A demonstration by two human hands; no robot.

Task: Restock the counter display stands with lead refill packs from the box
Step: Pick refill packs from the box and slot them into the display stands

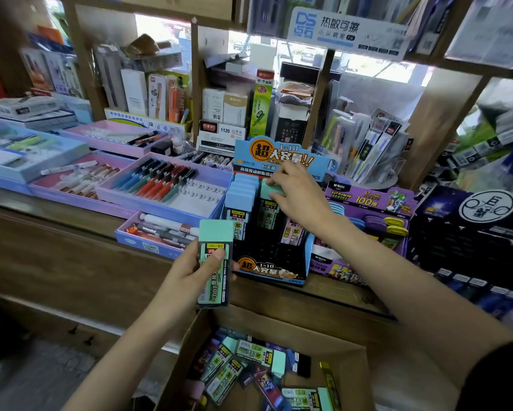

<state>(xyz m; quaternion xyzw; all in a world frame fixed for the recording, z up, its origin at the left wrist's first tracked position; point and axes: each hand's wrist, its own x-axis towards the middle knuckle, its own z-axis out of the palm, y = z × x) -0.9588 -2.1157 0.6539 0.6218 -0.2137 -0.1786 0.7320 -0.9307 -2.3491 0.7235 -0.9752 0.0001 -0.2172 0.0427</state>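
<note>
Standing upright in the left grip (190, 274), a mint-green, flat rectangular plastic lead refill pack (214, 262) is held just in front of the left front corner of the stand. The thumb is laid across the printed label; the fingers are curled round the back of the pack.

A second mint-green pack (269, 192) is seated in the middle column of the light-blue cardboard display stand (274, 272). Its plain cap is pinched by the right grip (296, 197), thumb below and fingertips above. The lower part of this pack is set inside the stand's dark interior.

A row of pale-blue capped packs (243, 188) is noted in the stand's left column, touching one another. Pink-labelled packs are partly seen in the right column, below the right wrist.

The blue stand is placed on the brown wooden desk (71, 253). A purple cardboard display stand (367, 200) is set just beside it on the right. Lilac pen trays (163, 200) are set to its left.

Below the desk edge, an open brown cardboard box (350, 366) is recorded. Loose refill packs (249, 354), green, purple and black, are heaped in it at mixed angles.
</note>
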